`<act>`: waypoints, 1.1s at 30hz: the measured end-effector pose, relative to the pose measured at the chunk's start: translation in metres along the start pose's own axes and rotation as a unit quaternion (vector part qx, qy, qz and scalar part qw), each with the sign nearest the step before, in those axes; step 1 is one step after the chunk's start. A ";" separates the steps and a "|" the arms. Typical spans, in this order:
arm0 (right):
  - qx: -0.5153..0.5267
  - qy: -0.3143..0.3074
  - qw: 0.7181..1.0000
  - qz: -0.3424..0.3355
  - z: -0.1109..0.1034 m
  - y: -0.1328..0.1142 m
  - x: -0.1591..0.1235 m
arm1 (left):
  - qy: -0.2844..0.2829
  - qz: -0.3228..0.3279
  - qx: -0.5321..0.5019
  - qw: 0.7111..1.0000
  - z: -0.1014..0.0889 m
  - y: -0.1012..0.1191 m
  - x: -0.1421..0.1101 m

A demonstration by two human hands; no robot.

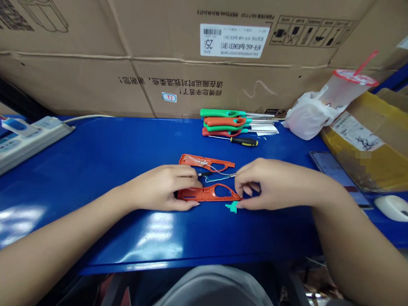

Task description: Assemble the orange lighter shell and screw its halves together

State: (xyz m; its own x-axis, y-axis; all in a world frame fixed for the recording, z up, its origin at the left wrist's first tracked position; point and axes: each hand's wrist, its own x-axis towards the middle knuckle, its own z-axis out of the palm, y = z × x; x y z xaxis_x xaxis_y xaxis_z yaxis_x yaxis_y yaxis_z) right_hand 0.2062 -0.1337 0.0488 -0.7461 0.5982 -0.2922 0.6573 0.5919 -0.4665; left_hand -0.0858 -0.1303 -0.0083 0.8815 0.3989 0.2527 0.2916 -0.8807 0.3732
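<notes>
An orange lighter shell half lies open side up on the blue table. My left hand is closed around its left end, thumb along the near edge. At its right end is my right hand, fingers curled; what they pinch is hidden. The right thumb is at the edge of a small teal trigger piece on the table. Just beyond lies the other orange shell half, with a clear part inside. Thin wires run between the halves, from a black part by my left fingers to a metal end by my right fingers.
Several green and orange lighters are piled at the back, beside a black and yellow screwdriver. A power strip stands left. At right are a bagged drink cup, a phone, a yellow parcel and a mouse.
</notes>
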 end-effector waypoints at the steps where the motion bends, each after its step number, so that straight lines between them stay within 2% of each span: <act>1: -0.014 -0.024 0.999 0.017 0.002 -0.002 -0.001 | 0.002 -0.004 -0.006 1.000 0.001 0.000 0.000; 3: -0.042 -0.048 0.997 0.035 0.006 -0.004 -0.001 | 0.008 -0.010 -0.015 1.000 0.002 0.000 0.001; 6: -0.036 -0.058 0.998 0.008 0.008 -0.003 -0.001 | 0.011 -0.015 -0.025 1.000 0.004 0.001 0.001; 10: 0.028 -0.027 0.999 -0.024 0.003 0.003 0.000 | 0.002 -0.016 -0.030 0.999 0.007 0.003 0.002; 14: -0.022 0.005 0.999 0.034 0.001 0.010 0.004 | -0.004 0.004 -0.030 1.000 0.009 0.008 0.003; 17: -0.067 0.015 0.995 0.075 0.000 0.014 0.007 | 0.030 0.006 -0.017 0.999 0.008 0.008 0.003; 19: -0.092 0.041 0.991 0.088 -0.001 0.015 0.008 | 0.079 -0.018 0.014 0.997 0.005 0.004 0.003; 22: -0.111 0.084 0.986 0.089 0.000 0.018 0.009 | 0.138 -0.097 0.085 0.982 -0.001 -0.009 0.000; 24: -0.122 0.128 0.982 0.072 0.003 0.021 0.012 | 0.137 -0.156 0.122 0.971 -0.005 -0.019 -0.002; 26: -0.132 0.151 0.978 0.048 0.007 0.024 0.015 | 0.111 -0.189 0.131 0.967 -0.006 -0.027 -0.004; 29: -0.096 0.114 0.988 0.036 0.010 0.028 0.016 | 0.081 -0.200 0.108 0.970 -0.005 -0.033 -0.006; 33: -0.027 0.070 0.997 0.030 0.004 0.030 0.009 | 0.087 -0.189 0.096 0.973 -0.003 -0.032 -0.005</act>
State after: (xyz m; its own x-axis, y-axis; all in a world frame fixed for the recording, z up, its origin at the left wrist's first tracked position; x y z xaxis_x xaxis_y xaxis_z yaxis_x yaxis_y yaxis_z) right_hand 0.2185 -0.1128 0.0284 -0.6851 0.7014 -0.1967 0.7084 0.5787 -0.4041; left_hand -0.1009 -0.1033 -0.0190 0.6265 0.7262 0.2833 0.6612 -0.6875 0.3002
